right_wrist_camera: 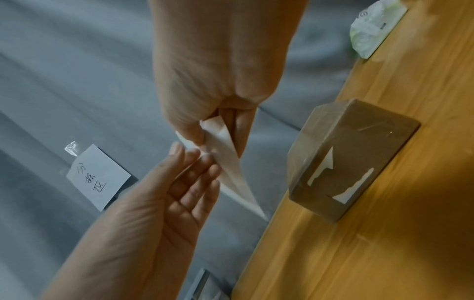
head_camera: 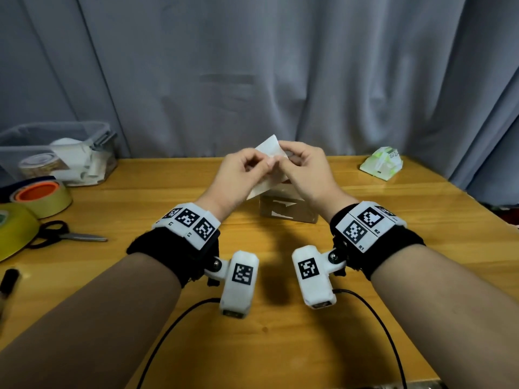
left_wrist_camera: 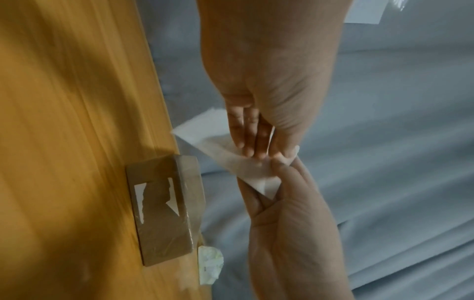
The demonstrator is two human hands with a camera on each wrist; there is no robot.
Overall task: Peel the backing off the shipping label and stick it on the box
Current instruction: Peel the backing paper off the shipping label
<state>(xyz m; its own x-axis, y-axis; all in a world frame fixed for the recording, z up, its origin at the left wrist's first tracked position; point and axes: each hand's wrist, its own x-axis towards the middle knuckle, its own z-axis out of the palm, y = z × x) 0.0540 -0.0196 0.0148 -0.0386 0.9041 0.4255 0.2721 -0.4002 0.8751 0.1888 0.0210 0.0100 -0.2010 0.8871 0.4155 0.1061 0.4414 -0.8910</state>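
Observation:
A white shipping label (head_camera: 269, 148) is held in the air between both hands, above a small brown cardboard box (head_camera: 286, 210) that stands on the wooden table and carries torn white label scraps. My left hand (head_camera: 262, 165) pinches the label's left side; its fingers (left_wrist_camera: 246, 142) lie flat along the sheet. My right hand (head_camera: 283, 161) pinches the label (right_wrist_camera: 231, 172) at a corner, thumb against fingers (right_wrist_camera: 202, 136). The hands nearly touch. In the left wrist view the label (left_wrist_camera: 225, 154) hangs beside the box (left_wrist_camera: 164, 203). I cannot tell whether the backing has come apart from the label.
At the table's left are a clear plastic bin (head_camera: 16, 153), tape rolls (head_camera: 42, 197), scissors (head_camera: 73, 235) and a black marker (head_camera: 9, 280). A green-and-white packet (head_camera: 382, 164) lies at the back right. Cables (head_camera: 168, 327) trail near the front edge. A grey curtain hangs behind.

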